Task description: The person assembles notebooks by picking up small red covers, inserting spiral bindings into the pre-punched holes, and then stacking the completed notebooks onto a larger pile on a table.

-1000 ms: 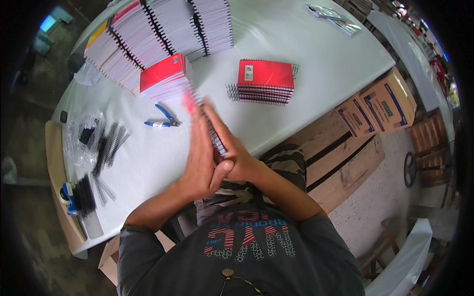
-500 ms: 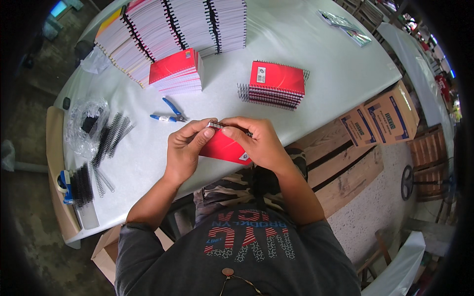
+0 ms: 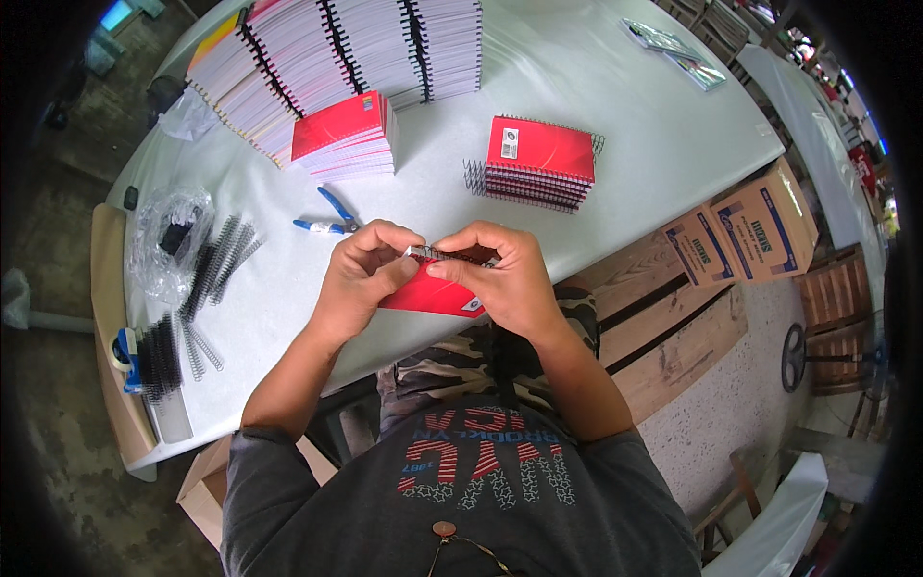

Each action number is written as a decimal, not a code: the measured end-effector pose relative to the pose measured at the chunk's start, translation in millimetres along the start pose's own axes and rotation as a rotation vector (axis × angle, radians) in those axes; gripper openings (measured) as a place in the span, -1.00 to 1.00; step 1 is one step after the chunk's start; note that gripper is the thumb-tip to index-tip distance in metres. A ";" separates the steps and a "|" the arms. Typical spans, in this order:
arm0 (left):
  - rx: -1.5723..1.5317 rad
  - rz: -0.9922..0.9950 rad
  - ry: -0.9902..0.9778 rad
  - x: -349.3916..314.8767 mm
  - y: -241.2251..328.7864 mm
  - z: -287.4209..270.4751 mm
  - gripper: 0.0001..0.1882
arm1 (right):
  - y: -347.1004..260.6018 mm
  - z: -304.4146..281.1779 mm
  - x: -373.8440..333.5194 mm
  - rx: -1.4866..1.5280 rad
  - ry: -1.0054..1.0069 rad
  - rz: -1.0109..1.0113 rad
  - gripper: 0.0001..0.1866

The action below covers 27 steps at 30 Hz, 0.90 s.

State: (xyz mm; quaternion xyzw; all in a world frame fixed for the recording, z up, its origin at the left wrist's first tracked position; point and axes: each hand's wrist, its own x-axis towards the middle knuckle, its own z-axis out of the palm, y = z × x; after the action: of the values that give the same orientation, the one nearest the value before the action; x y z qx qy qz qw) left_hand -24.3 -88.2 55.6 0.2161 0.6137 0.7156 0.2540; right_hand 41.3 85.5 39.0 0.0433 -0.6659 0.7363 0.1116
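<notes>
A red-covered notebook is held between my two hands above the table's near edge. My left hand pinches its upper left corner, thumb on the cover. My right hand grips the top edge, where a dark spiral coil runs along the holes; the fingers partly hide it. Just beyond my left hand lie blue-handled cutting pliers. Farther right stands a stack of red spiral notebooks, loose coil ends sticking out at its sides. A pile of red-covered notebooks without visible coils is at the back left.
Tall stacks of spiral-bound books fill the far left of the table. Loose black coils, a clear plastic bag and a blue tape dispenser lie left. Cardboard boxes stand on a wooden bench at right.
Both hands have shifted slightly along the notebook's top edge. The right fingers have lifted and spread a little, so more of the coil shows. The left hand has tilted slightly outward.
</notes>
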 end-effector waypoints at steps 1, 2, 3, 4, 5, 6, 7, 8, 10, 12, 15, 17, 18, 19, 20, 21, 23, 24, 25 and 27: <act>0.001 0.001 0.001 1.3 1.7 -2.3 -0.89 | 1.3 1.3 -0.3 0.001 -0.001 -0.001 -0.86; 0.022 0.024 -0.044 2.7 3.3 -5.1 -0.88 | 2.9 2.8 -0.8 0.032 -0.003 0.003 -0.86; 0.044 0.047 -0.090 3.4 4.5 -8.1 -0.86 | 3.9 4.7 -1.6 0.063 -0.004 0.008 -0.86; 0.044 0.046 -0.089 3.7 3.7 -11.8 -0.86 | 3.8 6.7 -2.2 0.065 -0.005 0.008 -0.86; 0.093 0.089 -0.125 3.8 1.2 -16.0 -0.84 | 3.1 8.8 -2.8 -0.005 0.006 -0.035 -0.85; 0.140 0.131 -0.162 3.9 -1.4 -19.1 -0.83 | 1.8 10.1 -3.9 -0.075 0.017 -0.077 -0.84; 0.140 0.129 -0.162 4.7 -3.7 -21.6 -0.83 | -0.3 10.6 -5.2 -0.074 0.018 -0.076 -0.84; 0.120 0.137 -0.193 5.7 -5.8 -23.7 -0.85 | -2.8 10.7 -6.6 -0.186 0.022 -0.115 -0.83; 0.101 0.144 -0.235 8.7 -0.9 -14.6 -0.87 | -3.0 5.5 -8.5 -0.301 0.037 -0.154 -0.82; 0.261 0.067 -0.073 11.6 16.7 7.1 -0.87 | -2.9 -4.2 -6.9 -0.137 0.161 -0.103 -0.77; 0.593 0.170 -0.091 23.6 18.8 4.1 -0.82 | -19.7 -34.6 -2.2 -0.181 0.121 -0.054 -0.72; 0.330 0.235 0.117 49.4 35.6 18.2 -0.81 | -17.9 -81.3 -2.2 -0.224 0.129 0.030 -0.68; 0.372 0.275 0.224 66.6 39.6 17.8 -0.79 | -9.2 -112.1 -2.0 -0.232 0.277 0.015 -0.69; 0.360 0.284 0.209 83.4 40.2 26.1 -0.79 | 0.7 -136.7 -1.4 -0.244 0.431 0.000 -0.69; 0.235 0.319 0.303 102.5 32.2 39.6 -0.76 | 14.1 -145.7 2.9 -0.257 0.449 -0.002 -0.69; 0.117 0.355 0.409 116.3 26.9 50.3 -0.72 | 26.3 -144.2 12.6 -0.153 0.653 -0.135 -0.67; 0.115 0.330 0.465 141.1 -2.4 65.7 -0.60 | 53.9 -134.5 31.3 -0.042 0.851 -0.281 -0.65; 0.394 0.353 0.515 156.4 -33.2 62.8 -0.62 | 69.4 -127.8 39.6 -0.052 0.891 -0.327 -0.61; 0.680 0.371 0.566 167.8 -59.0 58.1 -0.64 | 77.3 -118.4 48.5 -0.056 0.928 -0.371 -0.56; 0.955 0.570 0.671 166.5 -80.7 68.1 -0.69 | 81.0 -106.1 54.6 -0.049 0.956 -0.339 -0.59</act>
State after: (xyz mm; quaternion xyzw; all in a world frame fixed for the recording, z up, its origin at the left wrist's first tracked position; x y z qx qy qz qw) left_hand -103.5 78.3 -14.1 0.2245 0.8290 0.4321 -0.2752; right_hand -20.7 189.3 -39.7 -0.1935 -0.5412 0.6296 0.5228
